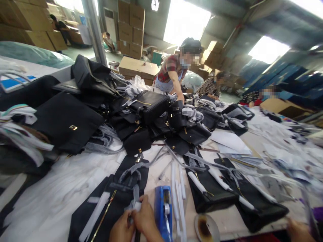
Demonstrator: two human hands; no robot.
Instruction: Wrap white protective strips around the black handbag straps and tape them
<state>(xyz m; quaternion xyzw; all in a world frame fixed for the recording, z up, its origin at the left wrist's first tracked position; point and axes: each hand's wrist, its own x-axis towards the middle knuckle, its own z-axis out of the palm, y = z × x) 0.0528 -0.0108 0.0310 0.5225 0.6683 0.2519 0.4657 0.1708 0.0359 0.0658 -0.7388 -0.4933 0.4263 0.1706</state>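
Observation:
A black bag [106, 201] lies flat in front of me, with a gold zipper [103, 215] and a strip of white padding [94, 216] along it. Over its right edge, my left hand [122, 227] and my right hand [146, 216] meet with fingers closed on a strap [136, 193] covered in pale wrapping. The strap's held part is mostly hidden by the fingers. Just right of my right hand stands a blue tape dispenser [163, 213], and beside that lie several narrow white strips [178, 201].
Two black bags with white-padded zippers, one of them this bag [214, 188], lie to the right. A round metal dish [206, 228] with a dark stain sits by the edge. Black bags [148, 104] pile up ahead; a co-worker [174, 70] reaches in. Another person's hand [299, 230] shows lower right.

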